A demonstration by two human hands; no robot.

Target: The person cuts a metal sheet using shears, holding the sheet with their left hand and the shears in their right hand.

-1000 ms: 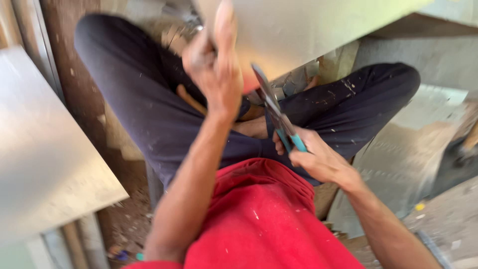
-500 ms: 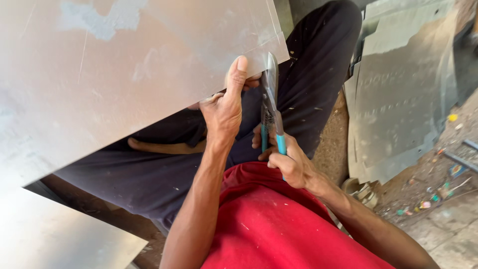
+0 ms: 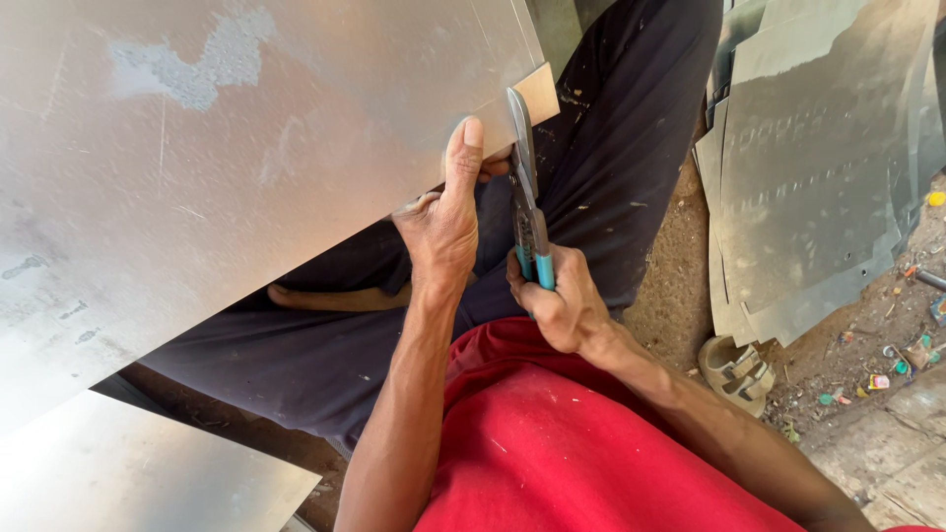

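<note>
A large grey metal sheet (image 3: 227, 148) lies across my lap, covering the upper left of the view. My left hand (image 3: 445, 212) grips its near edge, thumb pressed flat on top. My right hand (image 3: 554, 300) is closed around the teal handles of tin snips (image 3: 524, 187). The snips' blades bite into the sheet's edge near its right corner, where a small corner piece (image 3: 540, 91) bends away. I sit with legs in dark trousers (image 3: 611, 167) and a red shirt (image 3: 552, 443).
Another metal sheet (image 3: 128, 473) lies on the floor at lower left. Several cut grey sheets (image 3: 818, 177) lean at the right. A sandal (image 3: 734, 369) sits on the dirt floor, with small scraps (image 3: 892, 360) scattered beyond it.
The sheet has come down over my lap and fills more of the view. The snips have moved into its edge near the right corner, and my left thumb now lies on top.
</note>
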